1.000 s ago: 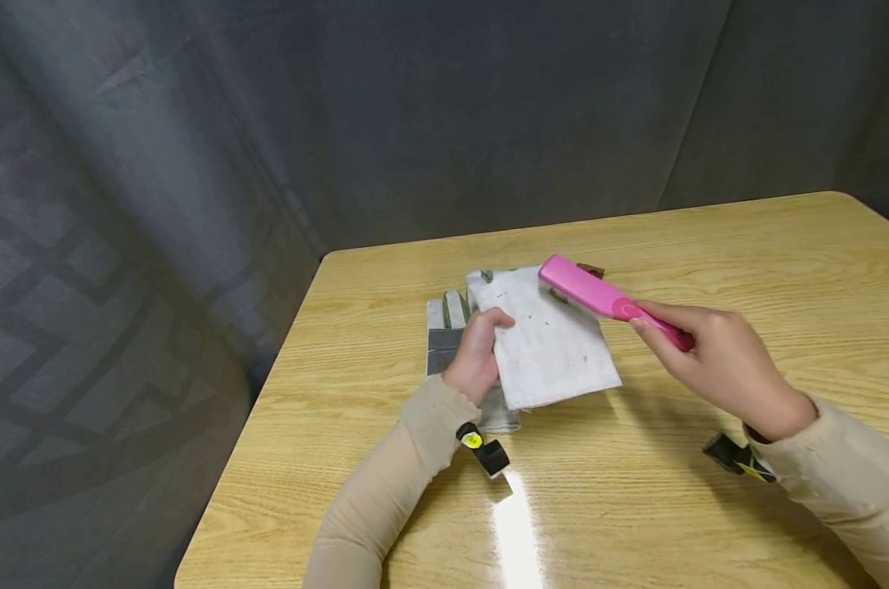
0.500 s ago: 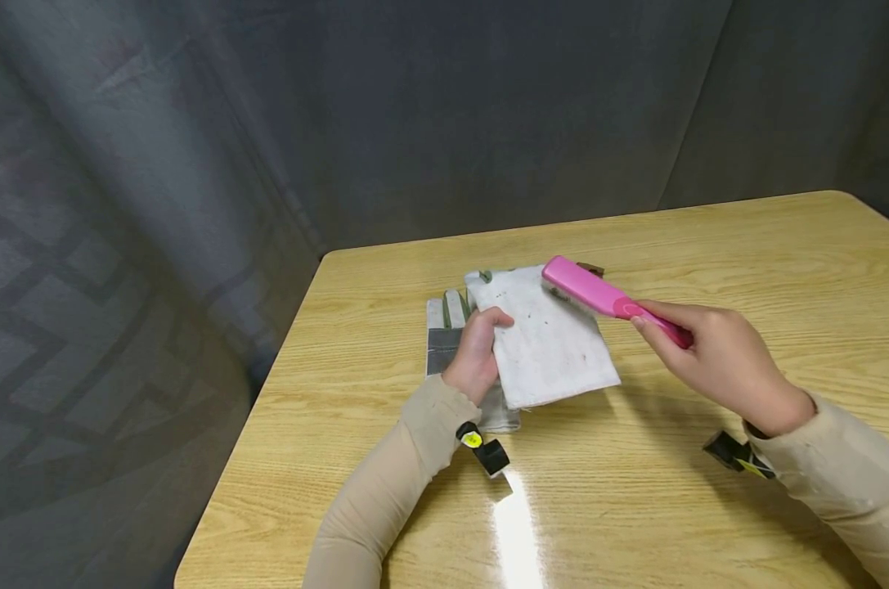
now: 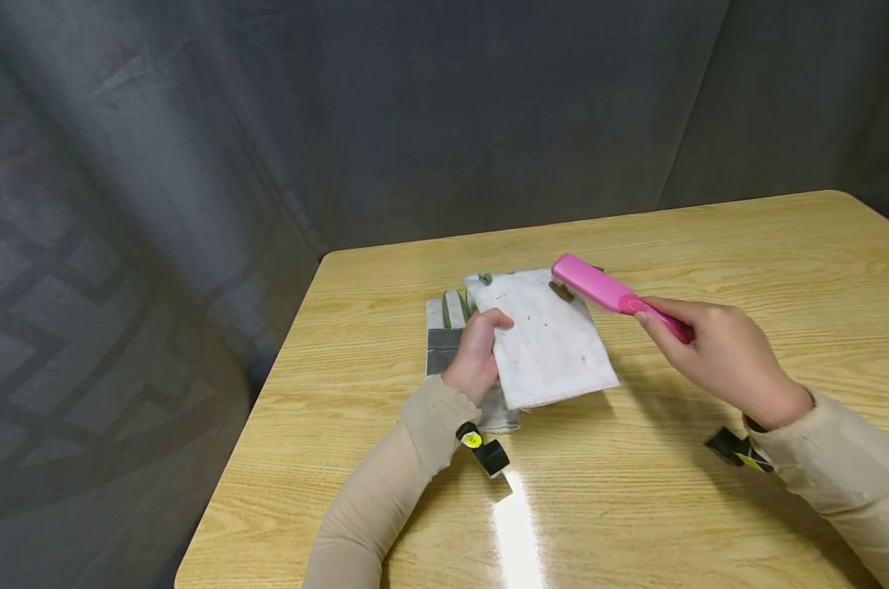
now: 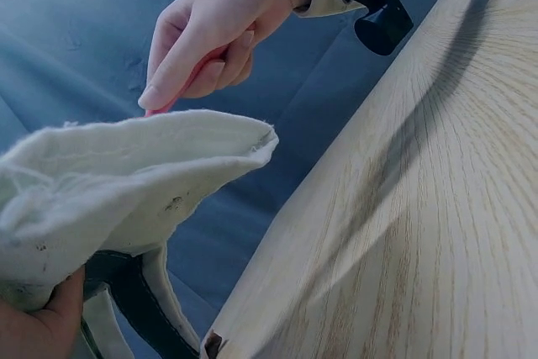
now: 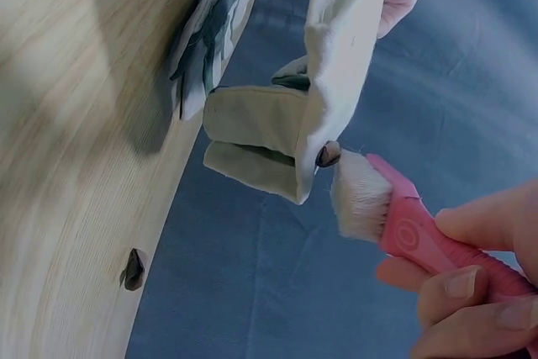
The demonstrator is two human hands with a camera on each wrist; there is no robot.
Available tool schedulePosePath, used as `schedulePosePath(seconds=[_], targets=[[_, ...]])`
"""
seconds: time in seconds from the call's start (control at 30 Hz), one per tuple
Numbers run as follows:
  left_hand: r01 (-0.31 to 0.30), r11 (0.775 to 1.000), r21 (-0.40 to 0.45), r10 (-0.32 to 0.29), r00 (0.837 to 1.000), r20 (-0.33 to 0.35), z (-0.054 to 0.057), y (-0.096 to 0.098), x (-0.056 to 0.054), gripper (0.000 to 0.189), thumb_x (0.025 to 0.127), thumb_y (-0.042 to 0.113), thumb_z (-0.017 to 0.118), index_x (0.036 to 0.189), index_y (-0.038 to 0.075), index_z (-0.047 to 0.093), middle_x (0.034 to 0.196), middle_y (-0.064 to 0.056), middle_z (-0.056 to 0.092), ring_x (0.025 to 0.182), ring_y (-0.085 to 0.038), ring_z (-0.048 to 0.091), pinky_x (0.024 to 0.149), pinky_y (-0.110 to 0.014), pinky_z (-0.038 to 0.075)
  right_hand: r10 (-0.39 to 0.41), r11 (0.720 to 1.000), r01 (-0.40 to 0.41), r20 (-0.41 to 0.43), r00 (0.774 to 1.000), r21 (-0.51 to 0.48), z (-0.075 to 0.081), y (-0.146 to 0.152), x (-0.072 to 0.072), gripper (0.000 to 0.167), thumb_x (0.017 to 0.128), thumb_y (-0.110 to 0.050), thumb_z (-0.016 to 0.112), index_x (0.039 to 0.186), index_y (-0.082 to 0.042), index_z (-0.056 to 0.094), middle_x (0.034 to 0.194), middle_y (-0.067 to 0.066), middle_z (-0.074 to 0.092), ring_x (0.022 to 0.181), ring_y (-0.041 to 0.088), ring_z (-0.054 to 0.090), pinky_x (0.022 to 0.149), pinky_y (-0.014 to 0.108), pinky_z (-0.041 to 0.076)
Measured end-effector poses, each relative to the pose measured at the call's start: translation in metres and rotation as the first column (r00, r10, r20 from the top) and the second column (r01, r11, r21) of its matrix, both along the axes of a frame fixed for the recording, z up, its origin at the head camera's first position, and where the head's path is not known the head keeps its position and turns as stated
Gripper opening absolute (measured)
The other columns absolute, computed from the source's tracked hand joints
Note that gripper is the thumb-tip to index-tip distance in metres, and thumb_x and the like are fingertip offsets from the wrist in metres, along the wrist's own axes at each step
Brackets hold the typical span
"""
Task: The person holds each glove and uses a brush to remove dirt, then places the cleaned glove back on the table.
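Note:
My left hand (image 3: 479, 352) grips a white work glove (image 3: 554, 352) above the table, its thumb lying on the cloth. Small dark specks dot the upper face. Near the glove's far right edge lies a brown, leaf-like scrap (image 3: 560, 290), also visible in the right wrist view. My right hand (image 3: 727, 356) holds a pink brush (image 3: 594, 285) by its handle. The white bristles (image 5: 360, 199) point at the glove and are at or against the brown scrap. Green-trimmed glove fingers (image 5: 256, 119) hang beneath the cuff. A second glove (image 3: 444, 350) lies under my left hand.
A wooden table (image 3: 341, 442) carries the second glove. Another brown scrap (image 5: 133, 270) lies on the tabletop near its far edge, mostly behind the brush in the head view. Dark curtains (image 3: 488, 123) stand behind and to the left of the table.
The brush has shifted slightly to the right, towards the glove's edge. The brown scrap shows more plainly beside the bristles. My left hand stays put, and the glove has barely tilted.

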State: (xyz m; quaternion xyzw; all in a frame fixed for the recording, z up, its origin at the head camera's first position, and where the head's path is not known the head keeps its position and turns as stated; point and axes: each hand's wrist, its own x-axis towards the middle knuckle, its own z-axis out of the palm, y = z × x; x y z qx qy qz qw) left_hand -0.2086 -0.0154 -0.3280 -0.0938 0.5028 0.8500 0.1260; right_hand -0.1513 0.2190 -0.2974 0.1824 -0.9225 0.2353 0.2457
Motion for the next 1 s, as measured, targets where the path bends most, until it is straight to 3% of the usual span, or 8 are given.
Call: schedulePosePath(seconds=[0.33, 0.67, 1.0], targets=[[0.007, 1.0, -0.018, -0.007, 1.0, 0.015, 0.0, -0.0012, 0.0014, 0.056, 0.076, -0.003, 0.037, 0.132, 0.006, 0.041, 0.117, -0.005, 0.054, 0.104, -0.013, 0.051, 0.093, -0.025, 0.043, -0.038, 0.999, 0.038, 0.003, 0.999, 0.009, 0.0004, 0.0021, -0.0014, 0.03, 0.087, -0.021, 0.063, 0.108, 0.001, 0.068, 0.051, -0.002, 0.034, 0.046, 0.004, 0.023, 0.044, 0.02, 0.019], [0.008, 1.0, -0.004, -0.008, 1.0, 0.014, 0.0026, -0.0003, 0.0015, 0.056, 0.077, -0.004, 0.036, 0.132, 0.007, 0.041, 0.121, -0.007, 0.053, 0.107, -0.015, 0.052, 0.099, -0.029, 0.042, 0.036, 0.999, -0.038, -0.054, 0.998, -0.024, -0.0016, -0.006, 0.0032, 0.027, 0.084, -0.019, 0.067, 0.105, -0.002, 0.071, 0.051, -0.007, 0.031, 0.047, -0.001, 0.021, 0.042, 0.017, 0.019], [0.005, 1.0, -0.004, -0.005, 1.0, 0.01, 0.0017, -0.0002, 0.0011, 0.056, 0.077, -0.004, 0.036, 0.131, 0.006, 0.041, 0.12, -0.007, 0.054, 0.106, -0.015, 0.052, 0.099, -0.029, 0.042, 0.005, 1.0, -0.005, -0.04, 0.999, -0.004, -0.0029, -0.0032, 0.001, 0.027, 0.086, -0.021, 0.064, 0.105, -0.001, 0.07, 0.05, -0.005, 0.032, 0.046, 0.0, 0.022, 0.042, 0.019, 0.019]])
